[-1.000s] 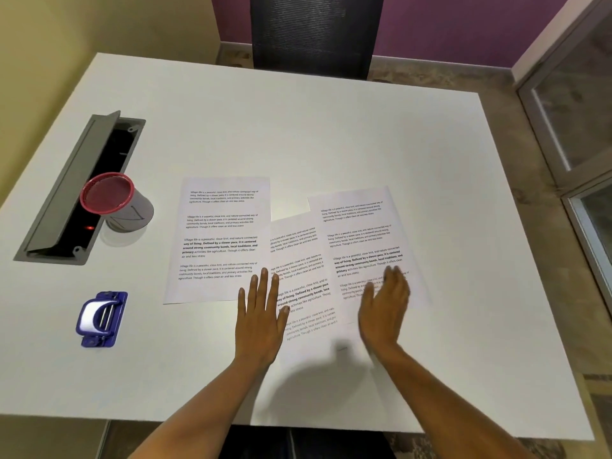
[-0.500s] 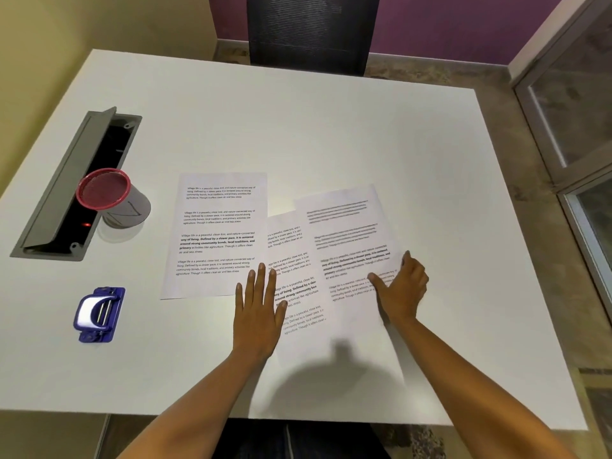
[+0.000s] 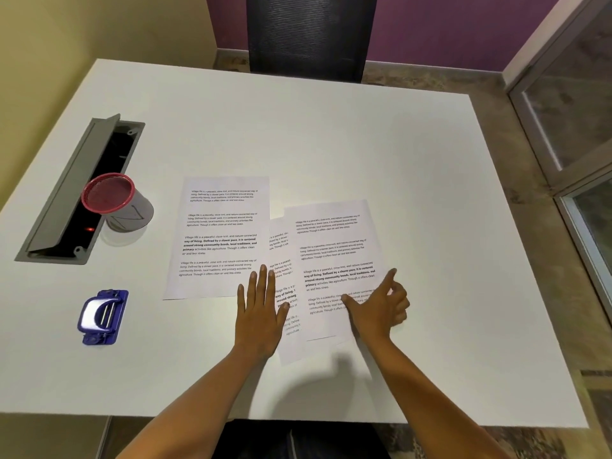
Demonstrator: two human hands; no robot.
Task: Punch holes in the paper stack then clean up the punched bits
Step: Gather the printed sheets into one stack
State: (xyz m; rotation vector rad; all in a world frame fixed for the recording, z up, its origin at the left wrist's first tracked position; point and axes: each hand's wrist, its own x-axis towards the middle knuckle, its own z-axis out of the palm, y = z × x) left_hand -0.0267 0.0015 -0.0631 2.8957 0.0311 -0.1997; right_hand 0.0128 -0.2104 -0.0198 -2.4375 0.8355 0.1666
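Three printed sheets lie on the white table (image 3: 331, 144). The left sheet (image 3: 220, 233) lies flat by itself. The middle sheet (image 3: 288, 326) is mostly covered by the right sheet (image 3: 334, 260). My left hand (image 3: 260, 313) rests flat, fingers spread, at the middle sheet's left edge. My right hand (image 3: 381, 306) pinches the right sheet's lower right edge, thumb on top of the paper. A blue hole punch (image 3: 102, 316) sits at the near left, apart from both hands.
A grey mesh cup with a red rim (image 3: 116, 203) stands left of the sheets, beside an open grey cable hatch (image 3: 79, 190) set in the table. A black chair (image 3: 311, 34) stands at the far edge. A glass door is at the right.
My right hand has slid the right sheet leftward over the middle sheet, going from a flat palm to a pinch on its edge. My left hand has stayed flat in place.
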